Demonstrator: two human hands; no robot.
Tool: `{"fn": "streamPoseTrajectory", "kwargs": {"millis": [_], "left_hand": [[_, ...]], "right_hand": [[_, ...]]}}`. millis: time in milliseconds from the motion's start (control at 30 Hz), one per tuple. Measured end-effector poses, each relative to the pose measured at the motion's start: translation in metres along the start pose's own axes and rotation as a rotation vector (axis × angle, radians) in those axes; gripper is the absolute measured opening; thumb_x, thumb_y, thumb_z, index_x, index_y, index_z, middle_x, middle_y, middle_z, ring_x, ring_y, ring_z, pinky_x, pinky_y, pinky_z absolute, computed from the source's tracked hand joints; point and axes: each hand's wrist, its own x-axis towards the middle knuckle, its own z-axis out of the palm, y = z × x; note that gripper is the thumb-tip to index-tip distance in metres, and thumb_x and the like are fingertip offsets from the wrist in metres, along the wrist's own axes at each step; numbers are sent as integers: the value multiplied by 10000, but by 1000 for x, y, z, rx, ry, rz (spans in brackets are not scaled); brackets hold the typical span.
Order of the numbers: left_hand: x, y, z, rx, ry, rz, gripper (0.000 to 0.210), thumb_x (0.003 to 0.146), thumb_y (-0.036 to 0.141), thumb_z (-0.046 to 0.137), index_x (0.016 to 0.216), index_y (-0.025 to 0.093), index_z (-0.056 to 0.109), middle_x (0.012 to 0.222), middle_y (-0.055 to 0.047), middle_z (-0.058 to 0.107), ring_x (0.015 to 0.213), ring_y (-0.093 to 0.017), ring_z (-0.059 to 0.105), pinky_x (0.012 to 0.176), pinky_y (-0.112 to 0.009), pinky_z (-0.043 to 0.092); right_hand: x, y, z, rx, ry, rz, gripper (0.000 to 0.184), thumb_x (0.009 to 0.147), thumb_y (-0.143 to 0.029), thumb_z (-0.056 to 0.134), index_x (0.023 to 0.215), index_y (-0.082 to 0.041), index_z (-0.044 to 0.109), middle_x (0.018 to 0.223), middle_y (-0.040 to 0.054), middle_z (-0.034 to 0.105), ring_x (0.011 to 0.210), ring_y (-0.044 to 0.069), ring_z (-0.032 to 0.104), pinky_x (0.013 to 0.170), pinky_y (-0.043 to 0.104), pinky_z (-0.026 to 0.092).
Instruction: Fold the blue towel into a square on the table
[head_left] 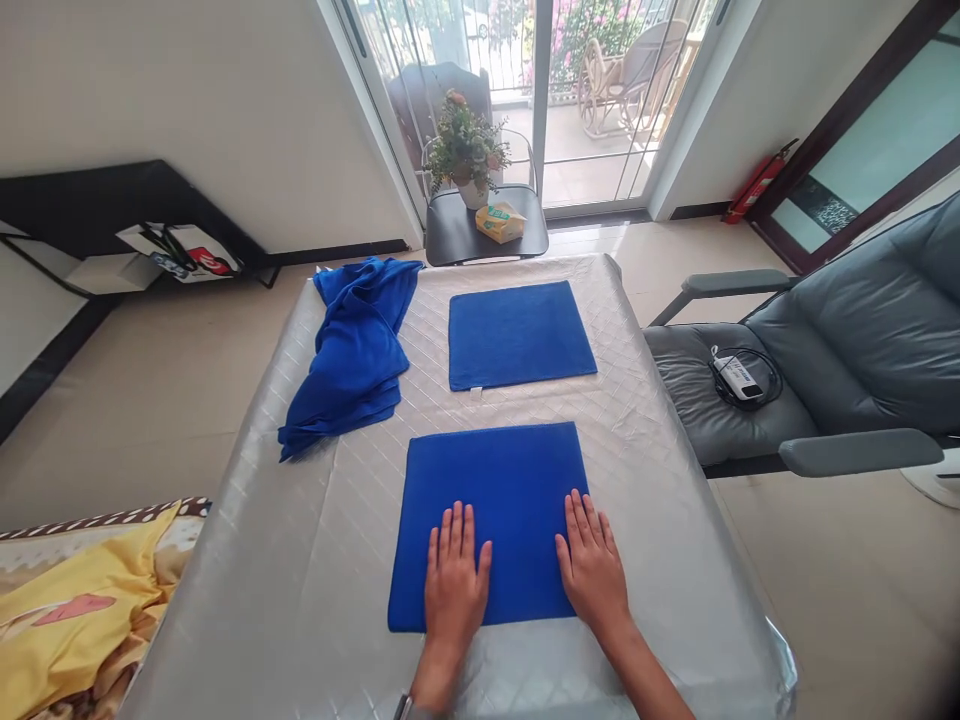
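Observation:
A blue cloth (517,500) lies flat in a rough rectangle on the table just in front of me. My left hand (456,575) rests palm down on its lower left part, fingers stretched out. Over its right edge lies my right hand (594,560), also flat with the fingers extended. Neither hand grips anything. Farther up the table is a second flat blue cloth (521,335), with a small white tag on its near edge. A crumpled heap of blue cloths (356,345) sits at the far left of the table.
The table has a silvery quilted cover (330,580). Behind it stands a dark folding chair (442,235) with a potted plant (469,150) and a tissue pack (500,222). At right is a grey armchair (862,340) holding a power strip (739,378). Yellow fabric (90,590) lies at lower left.

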Motion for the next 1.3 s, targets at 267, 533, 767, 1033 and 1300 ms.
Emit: {"fn": "streamPoseTrajectory", "kwargs": {"millis": [267, 533, 767, 1033, 1300], "left_hand": [[-38, -71, -13, -61, 15, -260, 677, 1027, 478, 292, 1604, 225, 46, 1669, -106, 185, 1527, -286, 190, 1221, -570, 243], [-8, 15, -18, -145, 42, -72, 676, 1027, 373, 343, 1605, 222, 28, 1653, -106, 234, 1515, -278, 237, 1204, -551, 313], [61, 98, 6, -199, -91, 294, 662, 1023, 408, 370, 1595, 177, 128, 1638, -80, 258, 1514, -225, 240, 1229, -450, 297], [52, -19, -2, 13, 12, -79, 685, 1032, 436, 341, 1596, 155, 72, 1644, -144, 231, 1522, -272, 213, 1221, -534, 273], [24, -98, -15, -26, 77, -255, 699, 1031, 490, 288, 1600, 159, 54, 1634, -169, 267, 1514, -301, 234, 1214, -584, 255]], "right_hand": [[2, 0, -11, -15, -57, 6, 681, 1047, -370, 317, 1606, -195, -31, 1635, 55, 256, 1508, 227, 254, 1210, 446, 258], [36, 2, -14, -21, -10, 4, 677, 1053, -358, 292, 1595, -171, -70, 1636, 89, 246, 1518, 250, 221, 1208, 459, 261], [37, 13, 8, -19, 1, -26, 663, 1043, -317, 298, 1599, -183, -38, 1642, 88, 227, 1524, 250, 200, 1214, 468, 226], [39, 9, 5, -17, 3, 6, 675, 1044, -360, 304, 1603, -181, -27, 1639, 78, 254, 1520, 239, 218, 1222, 458, 217], [49, 7, -6, -41, 28, 11, 665, 1048, -352, 289, 1606, -186, -32, 1638, 74, 259, 1521, 251, 210, 1227, 478, 201]]}}
